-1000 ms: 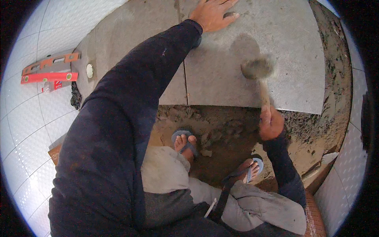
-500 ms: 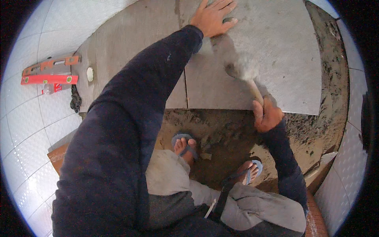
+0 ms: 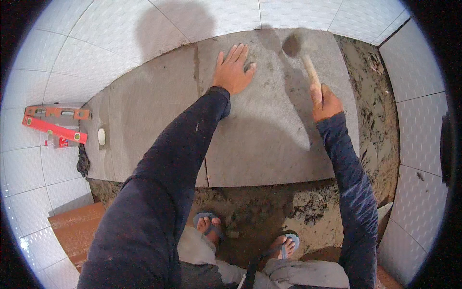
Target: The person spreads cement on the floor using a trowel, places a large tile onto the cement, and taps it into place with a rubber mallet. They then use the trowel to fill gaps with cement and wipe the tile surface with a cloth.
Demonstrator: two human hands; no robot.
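Note:
My left hand [image 3: 233,70] lies flat with fingers stretched on a large grey floor tile [image 3: 269,144], close to the joint with the neighbouring tile [image 3: 149,111]. In my right hand [image 3: 328,103] is the wooden handle of a mallet [image 3: 312,72], fingers wrapped round it. The mallet's dark, rounded head is smeared by motion over the far part of the same tile. Whether it touches the surface, I cannot tell.
Two spirit levels, one orange [image 3: 57,113] and one red [image 3: 53,130], lie at the left by a clear bottle [image 3: 58,141]. Wet mortar [image 3: 373,96] borders the tile's right side. White tiled walls [image 3: 423,130] surround the floor. Terracotta-coloured tiles [image 3: 79,229] sit lower left.
The view has shifted, showing more of the far wall. My right hand and the mallet have moved farther out over the tile. My left hand stays flat on the tile.

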